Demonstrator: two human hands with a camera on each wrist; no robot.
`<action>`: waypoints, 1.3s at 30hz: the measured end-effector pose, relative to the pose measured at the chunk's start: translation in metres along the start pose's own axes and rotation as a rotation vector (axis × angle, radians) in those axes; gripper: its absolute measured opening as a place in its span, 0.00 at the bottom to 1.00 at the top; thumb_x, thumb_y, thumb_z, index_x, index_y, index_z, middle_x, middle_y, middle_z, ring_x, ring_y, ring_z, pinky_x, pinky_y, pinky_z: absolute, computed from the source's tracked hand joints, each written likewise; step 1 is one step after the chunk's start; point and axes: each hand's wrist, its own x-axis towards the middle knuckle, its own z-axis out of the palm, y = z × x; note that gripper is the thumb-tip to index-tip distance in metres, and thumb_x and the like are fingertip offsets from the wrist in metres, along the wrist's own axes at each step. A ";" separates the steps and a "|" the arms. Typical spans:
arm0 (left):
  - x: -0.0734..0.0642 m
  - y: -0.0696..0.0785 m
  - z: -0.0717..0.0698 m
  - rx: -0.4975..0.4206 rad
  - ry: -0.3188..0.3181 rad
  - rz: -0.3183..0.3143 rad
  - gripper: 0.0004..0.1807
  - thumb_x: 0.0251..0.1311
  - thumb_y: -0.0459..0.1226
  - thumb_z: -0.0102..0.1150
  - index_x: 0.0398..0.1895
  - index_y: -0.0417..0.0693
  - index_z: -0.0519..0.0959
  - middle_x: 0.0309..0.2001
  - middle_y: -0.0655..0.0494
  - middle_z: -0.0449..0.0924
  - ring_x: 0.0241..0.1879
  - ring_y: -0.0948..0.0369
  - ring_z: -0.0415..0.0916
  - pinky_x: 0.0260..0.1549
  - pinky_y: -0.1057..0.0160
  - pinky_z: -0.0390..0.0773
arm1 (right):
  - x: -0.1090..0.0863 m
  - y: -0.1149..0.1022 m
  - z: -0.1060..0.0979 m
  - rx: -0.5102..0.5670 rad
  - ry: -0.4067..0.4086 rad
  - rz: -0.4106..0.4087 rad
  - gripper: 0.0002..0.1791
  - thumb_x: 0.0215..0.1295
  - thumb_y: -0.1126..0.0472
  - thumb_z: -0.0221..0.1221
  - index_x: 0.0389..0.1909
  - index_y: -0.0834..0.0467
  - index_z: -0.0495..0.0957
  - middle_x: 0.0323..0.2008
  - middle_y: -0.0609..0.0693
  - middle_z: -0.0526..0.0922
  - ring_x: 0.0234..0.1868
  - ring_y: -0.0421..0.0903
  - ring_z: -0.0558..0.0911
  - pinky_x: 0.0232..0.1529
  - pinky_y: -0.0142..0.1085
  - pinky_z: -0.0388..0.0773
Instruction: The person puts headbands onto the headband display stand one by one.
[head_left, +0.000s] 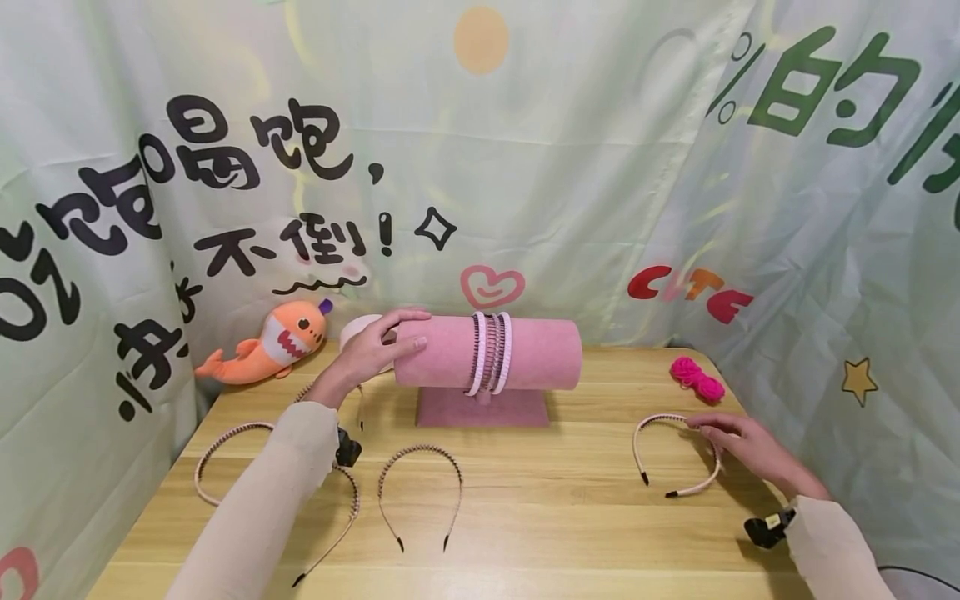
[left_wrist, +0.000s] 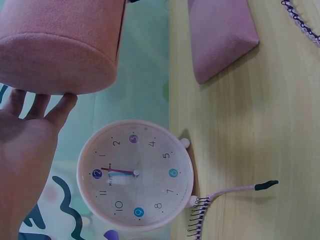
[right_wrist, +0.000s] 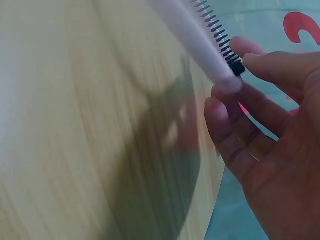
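Observation:
A pink velvety headband stand (head_left: 442, 354), a horizontal cylinder on a flat base, stands at the back middle of the table with several headbands (head_left: 491, 354) round its middle. My left hand (head_left: 371, 352) grips its left end, thumb at the front and fingers over the top; in the left wrist view the fingertips are partly hidden. At the right, my right hand (head_left: 738, 442) pinches a pale toothed headband (head_left: 640, 446) with black tips between thumb and fingers. The right wrist view shows the band's dark teeth close beside the thumb.
More headbands (head_left: 420, 450) lie on the wooden table (head_left: 555, 517), front middle and left, some partly behind my left arm. A round white clock (left_wrist: 135, 200) stands behind my left hand. An orange plush shark (head_left: 262, 346) sits back left, pink yarn (head_left: 697, 381) back right. Printed curtains surround the table.

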 end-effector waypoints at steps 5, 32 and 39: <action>-0.001 0.001 0.001 -0.002 0.009 -0.005 0.27 0.72 0.56 0.70 0.72 0.70 0.79 0.79 0.63 0.70 0.72 0.41 0.78 0.66 0.41 0.82 | 0.002 -0.001 0.000 -0.012 -0.005 0.016 0.17 0.85 0.62 0.56 0.64 0.68 0.82 0.47 0.47 0.88 0.39 0.37 0.81 0.36 0.34 0.81; -0.001 0.001 0.001 0.013 0.028 -0.003 0.26 0.71 0.57 0.70 0.70 0.73 0.79 0.78 0.66 0.72 0.71 0.43 0.78 0.66 0.41 0.82 | 0.004 -0.001 0.009 0.102 -0.059 -0.059 0.15 0.86 0.67 0.52 0.62 0.73 0.79 0.38 0.54 0.82 0.29 0.45 0.78 0.29 0.37 0.80; -0.001 0.001 0.001 0.006 0.026 -0.002 0.26 0.71 0.57 0.70 0.70 0.72 0.79 0.78 0.66 0.71 0.71 0.43 0.79 0.66 0.42 0.82 | 0.002 -0.003 0.009 0.185 -0.067 0.029 0.21 0.86 0.63 0.55 0.68 0.74 0.75 0.47 0.41 0.87 0.36 0.41 0.84 0.37 0.36 0.87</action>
